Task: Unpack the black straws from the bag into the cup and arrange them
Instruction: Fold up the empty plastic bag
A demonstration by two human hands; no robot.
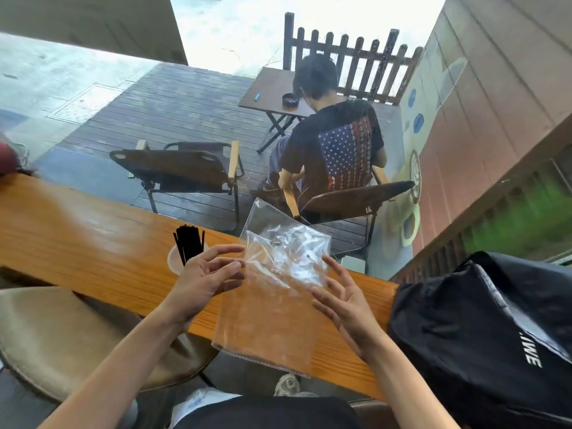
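Note:
A clear plastic bag lies on the wooden counter with its crumpled upper end lifted; I see no straws inside it. My left hand is at the bag's left edge with fingers spread, fingertips at or just touching the plastic. On the bag's right side, my right hand is spread the same way. Neither hand grips the bag. A bunch of black straws stands upright in a clear cup just left of my left hand, which partly hides the cup.
A black backpack sits at the counter's right end. A tan stool is at lower left. Beyond the counter, a person sits facing away beside a folding chair on a deck.

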